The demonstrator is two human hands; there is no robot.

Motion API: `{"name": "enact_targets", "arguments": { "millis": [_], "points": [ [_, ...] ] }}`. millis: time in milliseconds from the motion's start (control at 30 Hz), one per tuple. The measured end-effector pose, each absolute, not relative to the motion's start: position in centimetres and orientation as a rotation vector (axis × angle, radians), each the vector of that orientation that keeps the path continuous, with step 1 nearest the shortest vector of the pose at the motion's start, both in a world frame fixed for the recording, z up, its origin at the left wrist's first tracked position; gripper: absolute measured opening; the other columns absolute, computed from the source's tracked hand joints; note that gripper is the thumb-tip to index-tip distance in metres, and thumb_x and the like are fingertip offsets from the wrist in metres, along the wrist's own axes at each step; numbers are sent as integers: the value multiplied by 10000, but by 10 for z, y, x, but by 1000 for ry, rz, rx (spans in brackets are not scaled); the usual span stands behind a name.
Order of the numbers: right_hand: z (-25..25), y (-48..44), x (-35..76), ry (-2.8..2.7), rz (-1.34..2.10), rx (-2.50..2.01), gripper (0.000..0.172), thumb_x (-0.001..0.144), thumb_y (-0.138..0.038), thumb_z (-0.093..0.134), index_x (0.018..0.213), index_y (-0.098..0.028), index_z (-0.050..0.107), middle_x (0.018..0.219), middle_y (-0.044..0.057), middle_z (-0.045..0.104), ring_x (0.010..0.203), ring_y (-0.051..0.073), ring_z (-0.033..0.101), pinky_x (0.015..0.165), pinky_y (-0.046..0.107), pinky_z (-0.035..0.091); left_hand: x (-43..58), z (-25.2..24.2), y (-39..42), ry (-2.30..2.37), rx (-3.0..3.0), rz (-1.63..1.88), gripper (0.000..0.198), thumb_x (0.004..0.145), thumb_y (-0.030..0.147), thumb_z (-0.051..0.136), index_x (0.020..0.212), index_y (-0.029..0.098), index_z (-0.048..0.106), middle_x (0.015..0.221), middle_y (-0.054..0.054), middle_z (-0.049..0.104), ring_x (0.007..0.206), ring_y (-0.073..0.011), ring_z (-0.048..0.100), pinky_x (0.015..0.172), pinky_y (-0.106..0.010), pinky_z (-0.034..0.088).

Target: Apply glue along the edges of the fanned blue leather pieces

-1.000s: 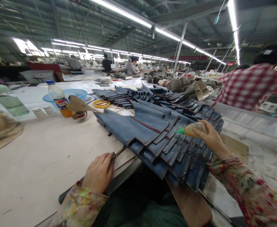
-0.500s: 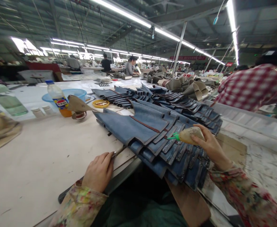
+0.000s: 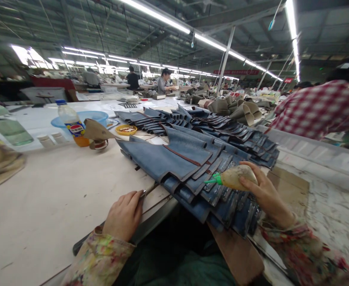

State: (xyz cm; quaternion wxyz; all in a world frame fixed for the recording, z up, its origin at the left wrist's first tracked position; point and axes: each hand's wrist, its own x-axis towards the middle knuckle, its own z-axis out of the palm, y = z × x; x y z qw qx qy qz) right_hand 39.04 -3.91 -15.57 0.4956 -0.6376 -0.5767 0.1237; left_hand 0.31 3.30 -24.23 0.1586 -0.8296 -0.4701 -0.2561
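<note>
My right hand point(image 3: 262, 190) is closed around a cloudy squeeze bottle point(image 3: 235, 176) with a green nozzle that points left over a fanned row of blue leather pieces point(image 3: 189, 167). The nozzle tip hovers just above the glossy edges of the overlapped pieces. My left hand point(image 3: 124, 215) rests curled at the table's front edge, fingertips pinching a thin metal tool point(image 3: 148, 192) that lies toward the leather stack. Both sleeves are floral.
A pale worktable point(image 3: 49, 198) spreads left. On it stand a soda bottle point(image 3: 70, 122), a blue basin point(image 3: 98, 117), a yellow dish point(image 3: 127, 130) and a tan leather piece point(image 3: 97, 132). A person in a red checked shirt point(image 3: 314, 109) stands right. Other workers sit far back.
My right hand has carried the squeeze bottle leftward and a little lower along the row of leather edges. My left hand has stayed put.
</note>
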Motion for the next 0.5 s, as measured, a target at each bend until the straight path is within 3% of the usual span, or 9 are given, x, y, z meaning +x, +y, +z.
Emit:
{"name": "enact_targets", "arguments": {
  "millis": [500],
  "points": [
    [-150,-56,360,-1437,283,-1457,450,744,-479,595,1121,-260,481,994,24,587,874,207,577,719,284,500,2,-243,34,-1360,-2373,-738,312,888,315,402,1098,162,574,1012,-79,630,891,-207,581,771,-336,467]
  ]
}}
